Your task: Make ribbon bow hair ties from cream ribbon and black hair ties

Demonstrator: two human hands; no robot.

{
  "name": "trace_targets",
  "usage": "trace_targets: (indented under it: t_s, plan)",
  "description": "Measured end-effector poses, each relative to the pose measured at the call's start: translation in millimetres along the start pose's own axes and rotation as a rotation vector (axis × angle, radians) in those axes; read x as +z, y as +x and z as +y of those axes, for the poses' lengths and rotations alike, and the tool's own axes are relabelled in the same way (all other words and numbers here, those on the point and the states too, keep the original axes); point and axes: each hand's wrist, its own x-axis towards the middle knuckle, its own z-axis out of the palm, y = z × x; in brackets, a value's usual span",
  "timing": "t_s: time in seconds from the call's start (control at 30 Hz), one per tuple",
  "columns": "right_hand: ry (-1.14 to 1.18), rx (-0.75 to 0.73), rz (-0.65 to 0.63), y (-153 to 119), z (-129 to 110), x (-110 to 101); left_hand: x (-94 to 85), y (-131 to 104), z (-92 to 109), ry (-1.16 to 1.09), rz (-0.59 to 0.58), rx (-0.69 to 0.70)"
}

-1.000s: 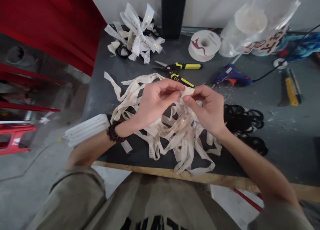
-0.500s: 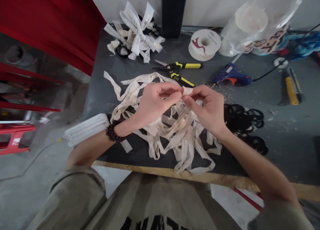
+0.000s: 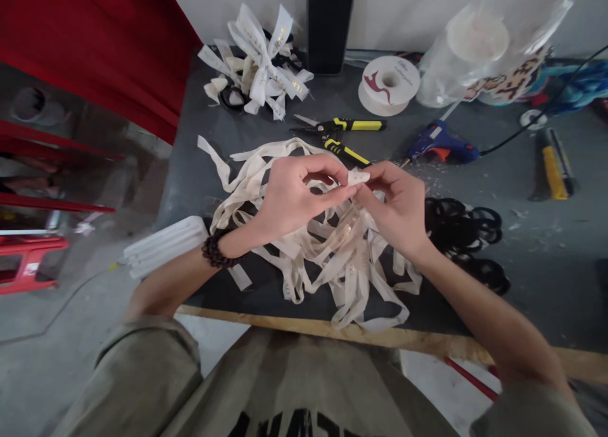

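Observation:
Between my fingertips is a short folded piece of cream ribbon point(image 3: 358, 177). My left hand point(image 3: 299, 193) pinches its left side with thumb and forefinger. From the right, my right hand point(image 3: 396, 202) grips the other side, its thumb close to the left thumb tip. Beneath both hands lies a loose heap of cream printed ribbon strips point(image 3: 327, 259), partly covered by my hands. Just beyond my fingers rest yellow-and-black snips point(image 3: 339, 133), blades apart.
A blue glue gun point(image 3: 441, 142) and a yellow utility knife point(image 3: 555, 171) lie right. Black hair ties point(image 3: 463, 228) sit beside my right wrist. Behind stand a ribbon spool point(image 3: 388, 85) and a pile of white bows point(image 3: 259, 63). A wooden edge point(image 3: 304, 325) runs along the table front.
The ribbon piece has turned between my fingers and more of its flat face shows. My left thumb has slid slightly right, under it. The things on the table have stayed put.

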Motion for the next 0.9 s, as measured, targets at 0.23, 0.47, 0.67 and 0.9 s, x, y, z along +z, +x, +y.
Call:
trace_targets:
  t_s: [0.23, 0.47, 0.67, 0.9]
  plan:
    - [0.022, 0.018, -0.014, 1.2, 1.4, 0.8, 1.2, -2.8, -5.0, 0.012, 0.025, -0.019]
    - [0.019, 0.002, -0.01, -0.3, 0.5, 0.8, -0.7, -0.4, -5.3, 0.034, 0.021, -0.012]
    - [0.001, 0.013, -0.007, 1.8, -2.4, -0.8, 1.4, -1.0, -6.3, 0.026, -0.004, -0.003]
    - [-0.001, -0.003, -0.024, 1.5, -4.7, -2.0, 0.3, 0.0, -6.9, 0.055, 0.017, 0.041]
